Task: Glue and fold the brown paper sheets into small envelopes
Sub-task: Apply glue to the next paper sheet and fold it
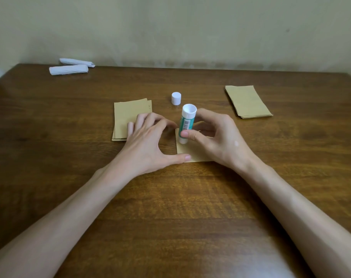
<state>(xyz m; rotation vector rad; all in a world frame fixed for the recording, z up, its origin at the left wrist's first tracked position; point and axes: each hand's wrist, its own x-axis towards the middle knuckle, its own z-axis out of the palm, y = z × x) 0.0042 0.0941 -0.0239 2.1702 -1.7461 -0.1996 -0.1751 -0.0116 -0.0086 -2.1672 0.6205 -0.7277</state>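
A brown paper sheet (187,152) lies flat on the wooden table (170,207) in front of me. My right hand (214,137) holds a green and white glue stick (186,122) between thumb and fingers, its lower end down on the sheet's left part. My left hand (148,141) has its thumb tip pressed on the sheet's near left corner, while its curled fingers reach toward the sheet's far edge. The glue stick's white cap (176,98) stands on the table just behind. The sheet's right half is hidden under my right hand.
A stack of brown sheets (128,115) lies left of centre, partly under my left hand. A second brown stack (247,101) lies at the right rear. Two rolled white paper bundles (69,69) lie at the far left near the wall.
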